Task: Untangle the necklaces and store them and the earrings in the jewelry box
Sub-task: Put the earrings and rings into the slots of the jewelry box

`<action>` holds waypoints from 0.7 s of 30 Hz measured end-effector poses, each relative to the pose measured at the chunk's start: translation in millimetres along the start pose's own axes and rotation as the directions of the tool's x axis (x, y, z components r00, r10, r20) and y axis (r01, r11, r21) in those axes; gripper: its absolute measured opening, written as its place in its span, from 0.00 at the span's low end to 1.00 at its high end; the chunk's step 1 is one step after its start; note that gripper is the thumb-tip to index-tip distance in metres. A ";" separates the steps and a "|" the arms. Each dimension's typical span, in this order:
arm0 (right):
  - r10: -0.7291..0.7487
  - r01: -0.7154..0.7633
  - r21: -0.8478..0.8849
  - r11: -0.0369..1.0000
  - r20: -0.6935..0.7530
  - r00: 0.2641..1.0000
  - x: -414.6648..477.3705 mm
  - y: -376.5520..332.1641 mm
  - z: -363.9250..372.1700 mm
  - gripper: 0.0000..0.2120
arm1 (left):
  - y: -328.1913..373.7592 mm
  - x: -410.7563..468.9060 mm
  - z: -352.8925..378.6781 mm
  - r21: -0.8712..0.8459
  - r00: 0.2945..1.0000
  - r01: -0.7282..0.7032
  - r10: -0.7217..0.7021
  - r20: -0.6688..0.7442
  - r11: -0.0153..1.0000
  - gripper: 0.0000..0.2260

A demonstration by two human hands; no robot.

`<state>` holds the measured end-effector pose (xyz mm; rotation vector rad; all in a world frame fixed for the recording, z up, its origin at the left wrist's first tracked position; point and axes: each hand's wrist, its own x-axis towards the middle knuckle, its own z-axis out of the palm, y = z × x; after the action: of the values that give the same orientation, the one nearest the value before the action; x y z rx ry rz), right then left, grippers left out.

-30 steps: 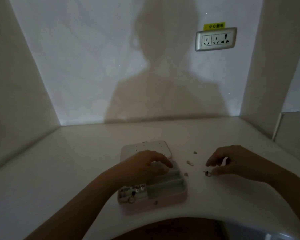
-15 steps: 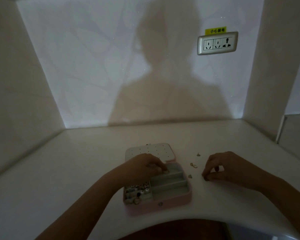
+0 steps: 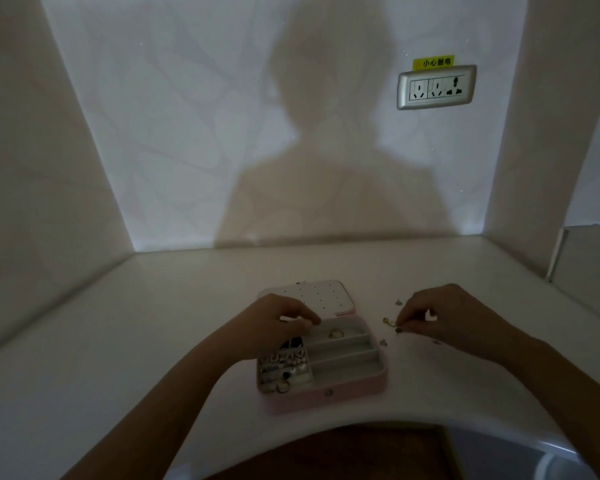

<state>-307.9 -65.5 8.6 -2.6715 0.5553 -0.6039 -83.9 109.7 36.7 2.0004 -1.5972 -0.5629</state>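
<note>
Pinching a small gold earring [image 3: 388,321] at its fingertips, our right hand [image 3: 444,317] sits just right of the open jewelry box [image 3: 343,393]. Our left hand [image 3: 274,323] curls over the box's far left corner; we cannot tell whether it holds anything. A ring [image 3: 336,333] lies in the far compartment.

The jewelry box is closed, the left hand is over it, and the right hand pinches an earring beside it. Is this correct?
Not quite. The head view shows the jewelry box open, lid laid back. The left hand is over it; the right hand pinches an earring beside it.
</note>
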 end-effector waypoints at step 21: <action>-0.042 0.146 0.673 0.726 -0.168 0.985 10.4 -91.0 34.4 0.06 | 23.7 -34.8 9.9 -0.550 0.976 -0.167 0.056 -0.212 0.818 0.08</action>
<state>-256.3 16.8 19.9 -1.9599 0.1649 -0.8397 -115.6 138.2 43.9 1.4529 -1.2336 -0.6857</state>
